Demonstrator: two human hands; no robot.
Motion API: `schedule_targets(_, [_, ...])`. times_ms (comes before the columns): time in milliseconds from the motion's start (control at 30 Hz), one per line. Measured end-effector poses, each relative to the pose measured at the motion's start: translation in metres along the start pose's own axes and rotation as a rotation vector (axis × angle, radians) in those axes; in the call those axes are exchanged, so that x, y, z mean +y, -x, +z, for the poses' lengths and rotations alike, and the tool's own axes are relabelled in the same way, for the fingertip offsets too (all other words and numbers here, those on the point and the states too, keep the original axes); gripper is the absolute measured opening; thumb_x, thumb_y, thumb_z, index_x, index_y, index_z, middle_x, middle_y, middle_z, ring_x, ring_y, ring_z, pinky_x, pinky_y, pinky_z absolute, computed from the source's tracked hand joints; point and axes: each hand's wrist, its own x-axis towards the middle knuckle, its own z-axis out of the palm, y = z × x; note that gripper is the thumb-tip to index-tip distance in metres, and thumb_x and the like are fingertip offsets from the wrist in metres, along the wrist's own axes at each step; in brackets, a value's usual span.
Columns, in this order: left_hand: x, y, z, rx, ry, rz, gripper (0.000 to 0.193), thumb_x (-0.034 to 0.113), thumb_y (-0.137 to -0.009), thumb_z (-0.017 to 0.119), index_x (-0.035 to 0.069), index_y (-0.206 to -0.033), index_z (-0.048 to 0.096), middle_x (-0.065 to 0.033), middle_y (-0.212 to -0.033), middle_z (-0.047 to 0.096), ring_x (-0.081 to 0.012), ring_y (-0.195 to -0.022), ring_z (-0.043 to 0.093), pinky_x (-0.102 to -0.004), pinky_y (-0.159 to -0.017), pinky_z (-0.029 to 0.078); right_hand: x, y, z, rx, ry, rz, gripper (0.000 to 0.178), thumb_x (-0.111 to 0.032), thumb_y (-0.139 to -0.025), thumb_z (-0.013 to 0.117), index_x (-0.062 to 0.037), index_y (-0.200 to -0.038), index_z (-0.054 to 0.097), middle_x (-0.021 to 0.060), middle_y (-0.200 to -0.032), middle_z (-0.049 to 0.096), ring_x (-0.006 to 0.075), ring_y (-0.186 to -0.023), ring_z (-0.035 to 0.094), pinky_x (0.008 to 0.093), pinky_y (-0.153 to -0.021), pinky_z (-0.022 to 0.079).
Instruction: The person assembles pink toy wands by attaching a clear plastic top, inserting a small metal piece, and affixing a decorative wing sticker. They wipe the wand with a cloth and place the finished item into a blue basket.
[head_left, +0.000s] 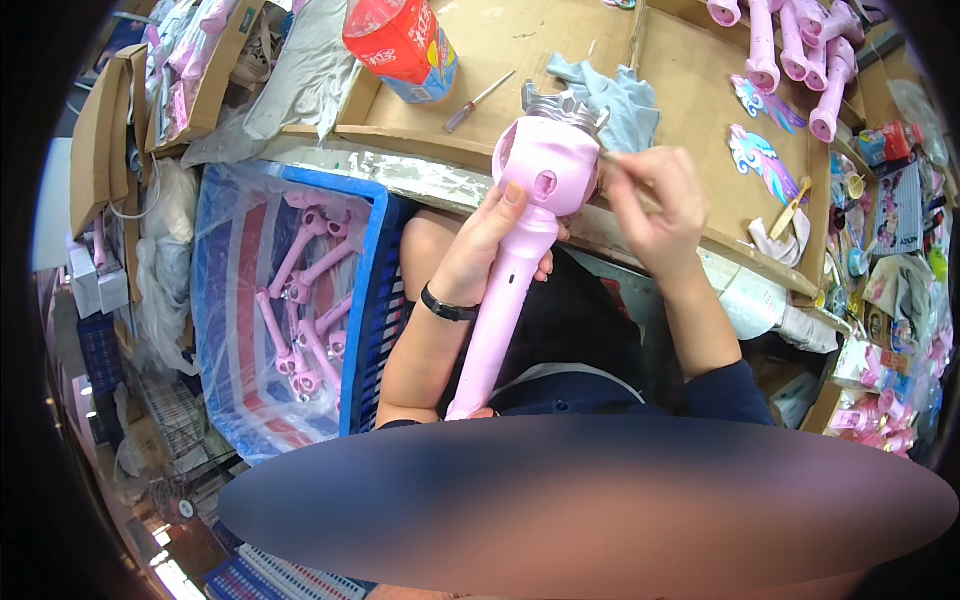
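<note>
My left hand is wrapped round the neck of a pink plastic toy wand. The wand leans across my lap, its handle pointing down toward my body and its round hollow head up at the table edge. A silver crown-shaped piece tops the head. Beside the head's right side, my right hand is closed in a pinch, fingertips near the shell. Whatever lies between those fingertips is too small to make out.
A blue crate lined with plastic holds several pink wands at my left. On the cardboard-covered table lie a screwdriver, a blue cloth, a red container and winged cutouts. More pink wands lie at the far right.
</note>
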Motion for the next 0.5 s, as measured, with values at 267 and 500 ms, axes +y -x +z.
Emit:
schedule_targets(267, [-0.0022,-0.0005,-0.0008,-0.011,-0.029,0.013,0.051,0.047,-0.088,0.054,0.005,-0.114,0.042,-0.0116,-0.082,0.061,-0.0169,-0.057,0.061,-0.0261,-0.048,0.052,-0.0002,-0.0002,-0.0005,-0.008,0.031,0.010,0.018,0.001,-0.063,0.071,-0.0047,-0.079,0.066,0.0062,-0.065,0.056,0.0213,-0.056,0.052,0.0308,-0.051,0.040])
schedule_targets(500, [-0.0029,-0.0007,0.0000,-0.018,-0.021,0.030,0.050,0.045,-0.088,0.055,0.006,-0.116,0.040,-0.0117,-0.084,0.060,-0.0169,-0.057,0.061,-0.0259,-0.049,0.052,0.0027,0.0030,0.0006,0.021,0.072,0.091,0.020,0.002,-0.063,0.072,-0.0048,-0.080,0.066,0.0060,-0.065,0.056,0.0203,-0.058,0.054,0.0303,-0.050,0.041])
